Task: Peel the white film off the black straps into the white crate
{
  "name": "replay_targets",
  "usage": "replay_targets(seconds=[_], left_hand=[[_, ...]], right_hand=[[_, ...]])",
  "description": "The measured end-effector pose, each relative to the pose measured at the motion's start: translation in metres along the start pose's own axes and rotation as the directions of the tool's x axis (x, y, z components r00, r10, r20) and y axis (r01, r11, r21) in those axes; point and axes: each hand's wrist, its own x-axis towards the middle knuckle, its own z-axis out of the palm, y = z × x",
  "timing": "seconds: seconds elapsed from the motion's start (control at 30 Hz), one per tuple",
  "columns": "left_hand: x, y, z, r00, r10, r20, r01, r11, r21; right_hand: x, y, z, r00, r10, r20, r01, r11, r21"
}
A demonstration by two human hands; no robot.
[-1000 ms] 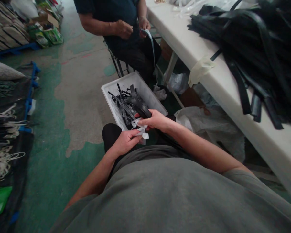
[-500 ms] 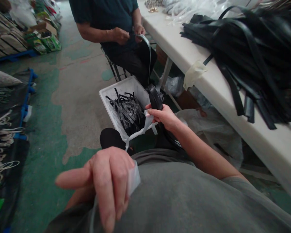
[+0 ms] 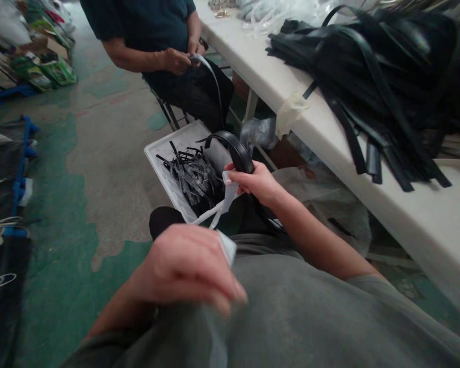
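My right hand [image 3: 263, 185] is closed around a looped black strap [image 3: 235, 147], which looks like leather or a smooth imitation. Between its thumb and fingertips it also pinches a translucent plastic strip [image 3: 230, 193] that runs down toward my lap. Close to the camera, in front of my shirt, my left hand [image 3: 187, 268] is closed, its fingers bent and partly blurred. White translucent film [image 3: 227, 247] sticks out from behind its knuckles, and a blurred strip hangs below its fingers. A white bin [image 3: 176, 204] of black straps in clear wrapping [image 3: 193, 176] stands just beyond my knees.
A white table [image 3: 417, 220] runs along the right with a heap of black straps [image 3: 368, 76] on it. Tape [image 3: 291, 113] hangs from its edge. Across the bin a seated person [image 3: 145, 30] handles a pale strip. Blue pallets [image 3: 18, 174] with cords lie at left.
My left hand has turned over and moved right, its extended finger now bent in. More of the black strap's loop shows above my right hand. The view has shifted slightly to the right.
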Motion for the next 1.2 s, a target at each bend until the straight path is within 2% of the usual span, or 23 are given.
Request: replay_targets(seconds=[0.07,0.13,0.2,0.27,0.4,0.53,0.7,0.8,0.87,0.97,1.03,1.1,1.2], left_hand=[[0.016,-0.028,-0.007,0.98,-0.148,-0.135,0.167,0.976,0.14],[0.032,-0.06,-0.007,0.922,-0.294,-0.251,0.358,0.894,0.269],[0.043,-0.088,0.001,0.903,-0.356,-0.24,0.419,0.852,0.315],[0.049,-0.106,0.013,0.925,-0.343,-0.163,0.377,0.881,0.286],[0.052,-0.117,0.033,0.952,-0.298,-0.069,0.305,0.942,0.137],[0.048,-0.121,0.039,0.94,-0.341,-0.035,0.339,0.94,-0.05],[0.043,-0.132,0.048,0.895,-0.444,-0.037,0.422,0.87,-0.255],[0.04,-0.143,0.049,0.816,-0.574,-0.065,0.475,0.73,-0.492],[0.039,-0.15,0.043,0.75,-0.654,-0.103,0.428,0.598,-0.678],[0.039,-0.159,0.028,0.702,-0.688,-0.184,0.238,0.47,-0.85],[0.041,-0.162,0.018,0.679,-0.697,-0.231,0.112,0.409,-0.906],[0.044,-0.163,0.011,0.646,-0.719,-0.257,0.033,0.362,-0.931],[0.048,-0.161,0.01,0.63,-0.728,-0.271,0.012,0.358,-0.934]], right_hand=[[0.0,0.001,-0.001,1.0,0.005,-0.006,-0.006,1.0,-0.029],[0.001,0.005,0.0,1.0,0.028,0.003,-0.027,0.998,-0.064],[0.003,0.01,0.002,0.998,0.058,0.021,-0.056,0.994,-0.094],[0.005,0.016,0.004,0.996,0.084,0.041,-0.078,0.99,-0.113],[0.008,0.025,0.005,0.995,0.09,0.038,-0.084,0.984,-0.156],[0.011,0.032,0.006,0.996,0.081,0.038,-0.072,0.978,-0.194],[0.017,0.041,0.008,0.997,0.056,0.05,-0.045,0.977,-0.209],[0.019,0.047,0.001,0.999,0.03,0.028,-0.02,0.956,-0.293],[0.017,0.049,-0.006,0.999,0.028,0.041,-0.013,0.944,-0.33],[0.008,0.052,-0.015,0.995,0.055,0.08,-0.028,0.952,-0.306],[-0.002,0.052,-0.018,0.991,0.066,0.117,-0.037,0.972,-0.233],[-0.011,0.053,-0.02,0.985,0.069,0.157,-0.05,0.991,-0.12],[-0.023,0.056,-0.023,0.981,0.079,0.18,-0.083,0.997,0.012]])
